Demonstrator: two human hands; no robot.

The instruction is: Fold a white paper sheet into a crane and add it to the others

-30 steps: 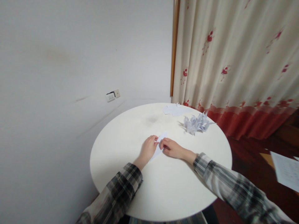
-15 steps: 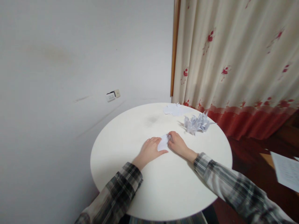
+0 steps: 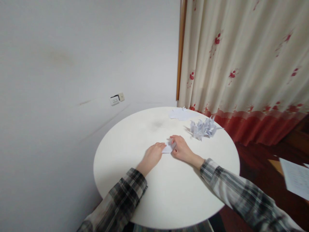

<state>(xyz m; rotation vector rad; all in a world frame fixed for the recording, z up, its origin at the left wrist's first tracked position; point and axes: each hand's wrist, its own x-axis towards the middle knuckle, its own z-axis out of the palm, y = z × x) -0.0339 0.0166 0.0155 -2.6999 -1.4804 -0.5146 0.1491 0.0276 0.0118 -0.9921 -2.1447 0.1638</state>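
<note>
A small piece of folded white paper [image 3: 167,149] lies on the round white table [image 3: 125,141], between my two hands. My left hand [image 3: 152,156] is closed at the paper's left side, its fingertips on the upper left part and its thumb mostly hidden. At the right side, my right hand [image 3: 182,149] has its fingers bent round the paper's edge, with the forefinger reaching over the top. The right hand covers part of the paper, so its full shape cannot be made out.
Several folded white paper figures [image 3: 204,128] stand in a cluster at the table's right. Flat white sheets [image 3: 181,113] lie by the far edge. A wall with a socket [image 3: 114,100] rises behind, and a flowered curtain [image 3: 241,64] hangs at the right.
The paper between my hands shows smaller, its lower edge now straight and higher up. My left thumb has drawn in from its outstretched position. My right forefinger has moved slightly left.
</note>
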